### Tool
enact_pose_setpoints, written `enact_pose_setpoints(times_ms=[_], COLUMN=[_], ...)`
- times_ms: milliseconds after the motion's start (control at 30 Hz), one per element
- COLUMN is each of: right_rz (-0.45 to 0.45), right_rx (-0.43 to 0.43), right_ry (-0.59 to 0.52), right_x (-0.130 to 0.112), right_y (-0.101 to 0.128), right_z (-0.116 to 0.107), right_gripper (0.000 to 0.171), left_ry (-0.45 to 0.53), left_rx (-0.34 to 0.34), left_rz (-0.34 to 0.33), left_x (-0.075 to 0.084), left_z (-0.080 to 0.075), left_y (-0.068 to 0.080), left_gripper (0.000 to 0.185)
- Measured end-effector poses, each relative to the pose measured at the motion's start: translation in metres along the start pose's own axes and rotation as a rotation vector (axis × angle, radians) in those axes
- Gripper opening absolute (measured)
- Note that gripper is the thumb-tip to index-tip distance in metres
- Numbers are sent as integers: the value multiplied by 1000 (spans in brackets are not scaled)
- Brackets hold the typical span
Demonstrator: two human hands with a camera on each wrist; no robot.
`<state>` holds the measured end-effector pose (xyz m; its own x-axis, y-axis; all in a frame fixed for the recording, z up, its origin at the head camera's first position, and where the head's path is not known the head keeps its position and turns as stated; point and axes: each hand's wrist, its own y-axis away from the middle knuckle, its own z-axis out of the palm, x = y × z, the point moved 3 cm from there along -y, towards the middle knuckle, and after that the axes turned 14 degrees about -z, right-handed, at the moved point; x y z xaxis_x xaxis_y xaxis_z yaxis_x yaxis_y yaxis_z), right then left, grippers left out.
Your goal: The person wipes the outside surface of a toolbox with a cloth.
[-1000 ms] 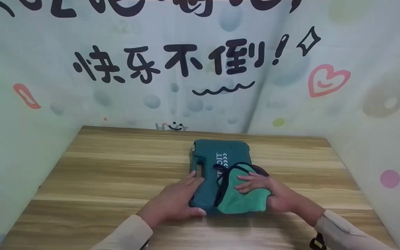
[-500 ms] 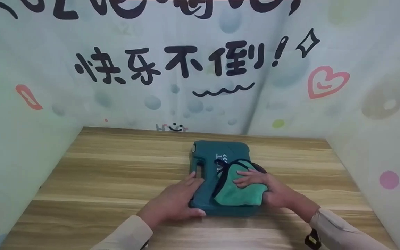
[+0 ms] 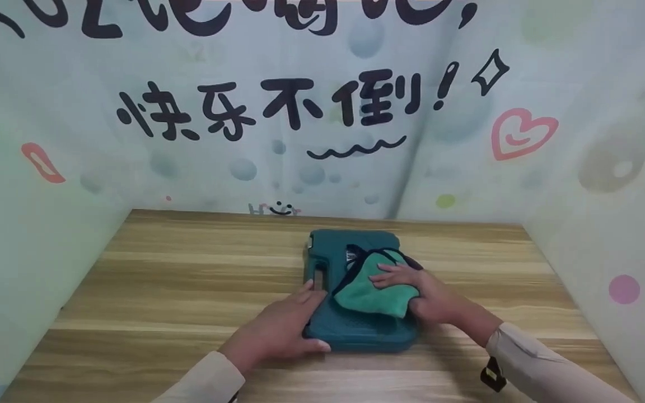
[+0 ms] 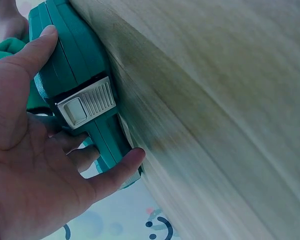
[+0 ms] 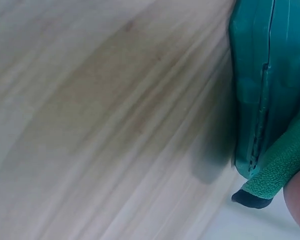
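A dark teal plastic carrying case (image 3: 361, 333) lies on the table in the head view, its handle slot facing left. My left hand (image 3: 277, 324) holds its left side, thumb at the near corner; in the left wrist view the fingers (image 4: 82, 157) reach round the handle beside a metal latch (image 4: 85, 104). My right hand (image 3: 412, 285) presses a green cloth (image 3: 364, 291) with black edging onto the case's top, fingers extended across it. The cloth covers most of the white lettering. In the right wrist view, a cloth edge (image 5: 280, 165) hangs over the case's hinged side (image 5: 260, 90).
The wood-grain table (image 3: 188, 268) extends around the case on all sides. Behind it hangs a pale printed backdrop (image 3: 216, 168) with black characters. Pale panels stand at left and right. A small dark object (image 3: 492, 375) hangs below the right sleeve.
My right hand has slid the cloth left and away from me over the case, uncovering the near end of the lid and covering more lettering. The left hand keeps its place.
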<state>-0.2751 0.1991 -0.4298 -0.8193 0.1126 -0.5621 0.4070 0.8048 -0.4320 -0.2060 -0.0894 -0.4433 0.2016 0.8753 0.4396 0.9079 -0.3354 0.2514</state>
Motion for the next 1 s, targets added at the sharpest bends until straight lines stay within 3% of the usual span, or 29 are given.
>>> enact_pose_setpoints(times_ms=[733, 1000], right_rz=[210, 296], right_rx=[-48, -30], right_ry=[143, 169], right_x=[29, 38], right_y=[-35, -43], right_z=[-21, -24], right_gripper=[55, 57], left_ry=[-33, -84], left_rx=[13, 8], left_rz=[-14, -34], left_x=[1, 6], left_z=[-1, -2], left_y=[0, 1], left_gripper=[98, 102])
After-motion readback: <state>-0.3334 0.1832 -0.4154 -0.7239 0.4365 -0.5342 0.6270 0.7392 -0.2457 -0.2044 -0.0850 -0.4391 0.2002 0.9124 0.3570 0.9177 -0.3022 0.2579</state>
